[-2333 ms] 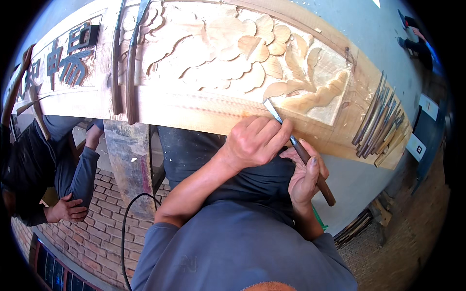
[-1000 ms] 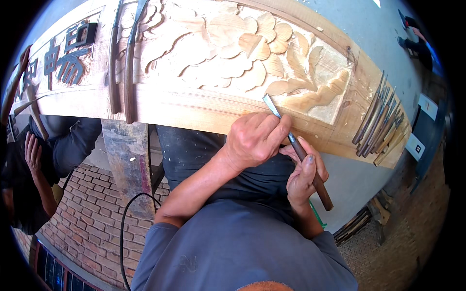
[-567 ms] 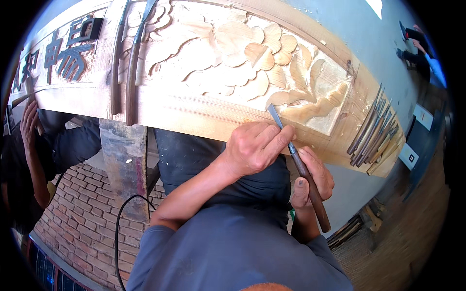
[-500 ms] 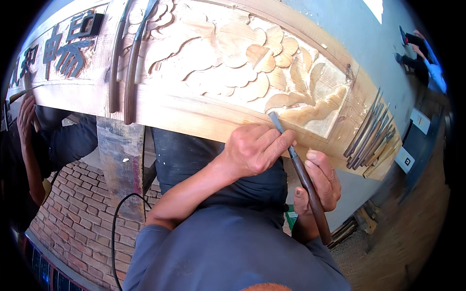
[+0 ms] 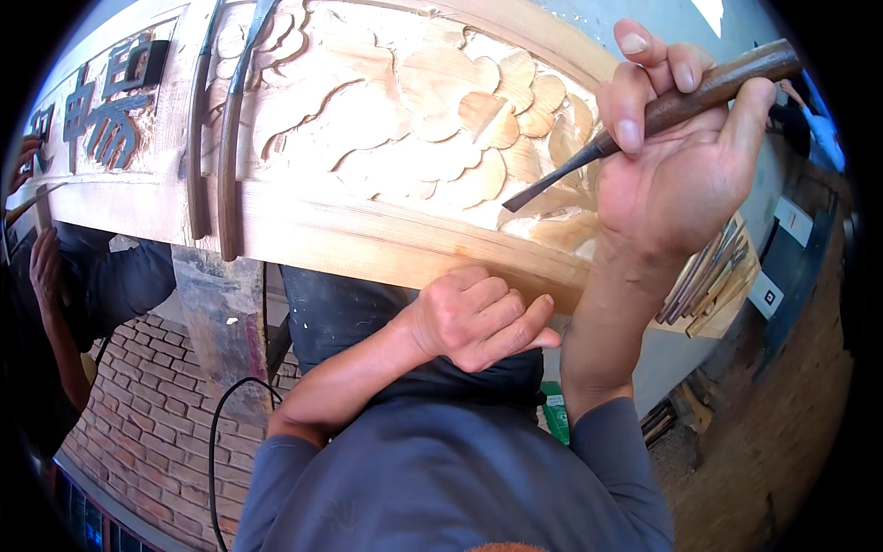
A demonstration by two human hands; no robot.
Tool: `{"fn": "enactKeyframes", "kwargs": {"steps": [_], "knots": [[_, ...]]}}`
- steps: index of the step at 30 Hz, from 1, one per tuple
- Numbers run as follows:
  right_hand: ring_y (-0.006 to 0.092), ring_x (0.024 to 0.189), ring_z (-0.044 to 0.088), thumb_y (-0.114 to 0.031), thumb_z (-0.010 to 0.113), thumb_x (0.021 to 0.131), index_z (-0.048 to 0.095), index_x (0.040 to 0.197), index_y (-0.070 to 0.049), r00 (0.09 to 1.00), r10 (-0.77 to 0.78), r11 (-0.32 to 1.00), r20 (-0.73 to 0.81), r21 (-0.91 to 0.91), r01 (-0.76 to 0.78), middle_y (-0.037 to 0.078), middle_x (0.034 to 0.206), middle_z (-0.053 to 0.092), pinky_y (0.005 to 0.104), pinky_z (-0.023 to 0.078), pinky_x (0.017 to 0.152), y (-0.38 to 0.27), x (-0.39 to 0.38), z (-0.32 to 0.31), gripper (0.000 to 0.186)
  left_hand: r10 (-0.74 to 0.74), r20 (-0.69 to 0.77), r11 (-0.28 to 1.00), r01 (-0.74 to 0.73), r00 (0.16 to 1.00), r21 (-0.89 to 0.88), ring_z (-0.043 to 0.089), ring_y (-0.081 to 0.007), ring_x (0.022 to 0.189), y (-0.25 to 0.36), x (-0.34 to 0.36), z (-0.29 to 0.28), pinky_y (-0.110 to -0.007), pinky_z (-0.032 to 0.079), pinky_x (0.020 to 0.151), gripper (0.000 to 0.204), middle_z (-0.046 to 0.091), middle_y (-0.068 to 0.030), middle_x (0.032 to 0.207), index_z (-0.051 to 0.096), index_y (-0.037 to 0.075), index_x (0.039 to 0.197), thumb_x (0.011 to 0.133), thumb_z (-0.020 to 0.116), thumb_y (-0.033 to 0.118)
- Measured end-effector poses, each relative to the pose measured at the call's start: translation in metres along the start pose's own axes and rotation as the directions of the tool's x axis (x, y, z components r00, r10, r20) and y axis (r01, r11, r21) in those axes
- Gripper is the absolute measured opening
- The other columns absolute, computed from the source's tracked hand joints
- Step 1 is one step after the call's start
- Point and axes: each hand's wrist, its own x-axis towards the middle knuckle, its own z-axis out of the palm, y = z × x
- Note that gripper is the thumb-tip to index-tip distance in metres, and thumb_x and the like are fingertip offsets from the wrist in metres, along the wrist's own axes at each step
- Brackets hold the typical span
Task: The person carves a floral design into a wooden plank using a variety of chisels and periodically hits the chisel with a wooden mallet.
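My right hand (image 5: 676,189), palm up, grips a wood chisel (image 5: 708,87) by its dark brown handle. The steel blade points down and left, above the carved flowers and leaves of a long pale wooden board (image 5: 386,237). My left hand (image 5: 478,317) is curled closed at the board's near edge, thumb and forefinger pointing right; nothing shows in it. Two long-handled tools, a thinner one (image 5: 198,138) and a thicker one (image 5: 231,152), lie across the board to the left of the flower carving.
A bundle of carving tools (image 5: 704,285) lies on the board's right end. Dark raised characters (image 5: 115,120) stand at the left, where a co-worker's hand (image 5: 44,262) is near the edge. A worn wooden support (image 5: 216,304) and a black cable (image 5: 213,451) are below.
My right hand has swung up and turned palm upward, lifting the chisel off the carving. My left hand has let go of the blade and dropped slightly. The view has shifted a little.
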Motion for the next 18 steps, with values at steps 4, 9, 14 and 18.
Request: {"fn": "enactKeyframes", "kwargs": {"steps": [4,9,14,18], "knots": [[0.0153,0.054,0.040,-0.066,0.022,0.122,0.054,0.100,-0.009,0.972,0.124,0.955,0.200,0.244,-0.172,0.020,0.103,0.065,0.0288,0.035,0.058,0.036,0.013,-0.018,0.069,0.009,0.008,1.000,-0.009,1.000,0.013,0.049,-0.0104,0.054,0.000,0.000,-0.001,-0.027,0.036,0.049,0.034,0.055,0.0045,0.066,0.081,0.006,0.104,0.095,0.091,0.037],[0.0213,0.041,0.048,-0.066,0.033,0.121,0.058,0.081,-0.010,0.971,0.229,0.942,-0.064,0.267,-0.204,0.018,0.070,0.065,0.0279,0.035,0.035,0.061,0.017,-0.001,0.074,0.006,0.009,1.000,-0.006,1.000,0.023,0.050,-0.0107,0.054,0.000,-0.002,-0.001,-0.027,0.036,0.049,0.034,0.059,0.0036,0.067,0.081,0.005,0.104,0.096,0.091,0.037],[0.0189,0.039,0.045,-0.061,0.033,0.123,0.055,0.079,-0.010,0.964,0.260,0.940,-0.061,0.243,-0.238,0.017,0.067,0.063,0.0265,0.033,0.034,0.054,0.015,0.007,0.071,0.008,0.011,0.999,-0.009,1.000,0.035,0.052,-0.0111,0.055,0.000,-0.001,0.001,-0.027,0.038,0.050,0.033,0.061,0.0025,0.068,0.081,0.005,0.105,0.096,0.091,0.035],[0.0181,0.039,0.045,-0.062,0.034,0.123,0.055,0.080,-0.011,0.972,0.219,0.957,-0.083,0.215,-0.197,0.017,0.067,0.062,0.0260,0.032,0.035,0.066,0.016,0.003,0.070,0.004,0.009,0.999,-0.004,1.000,0.054,0.053,-0.0116,0.055,0.000,-0.001,0.002,-0.027,0.039,0.049,0.031,0.062,0.0018,0.068,0.081,0.005,0.104,0.096,0.091,0.034]]}}
